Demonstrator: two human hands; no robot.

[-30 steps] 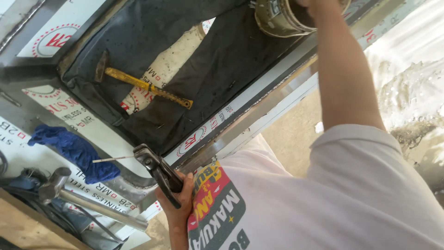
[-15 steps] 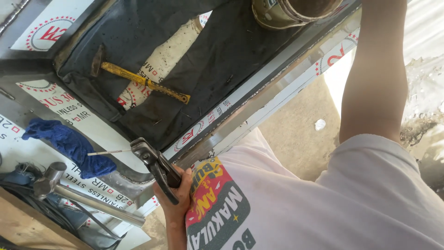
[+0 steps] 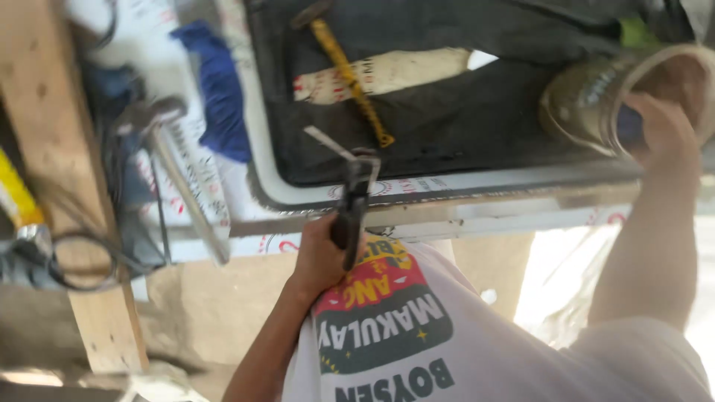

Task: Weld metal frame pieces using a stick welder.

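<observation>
My left hand (image 3: 316, 260) is closed around the handles of dark pliers (image 3: 354, 195), held just above my printed white shirt. The jaws point at the rim of a black-lined metal tray (image 3: 462, 119) and grip a thin strip of metal (image 3: 326, 141). My right hand (image 3: 663, 123) reaches out at the upper right, its fingers curled over the rim of a round tin can (image 3: 585, 104) that rests on the tray. A hammer with a yellow handle (image 3: 348, 74) lies on the black lining.
A blue cloth (image 3: 220, 89) lies left of the tray. A metal-handled tool (image 3: 186, 186) and dark cables (image 3: 82, 253) sit beside a wooden beam (image 3: 67, 186) at the left. A yellow object (image 3: 15, 197) shows at the left edge. Bare ground lies below.
The view has swung round, so the tray now runs across the top. The can and my right hand on it are now fully in view. My left hand still holds the pliers.
</observation>
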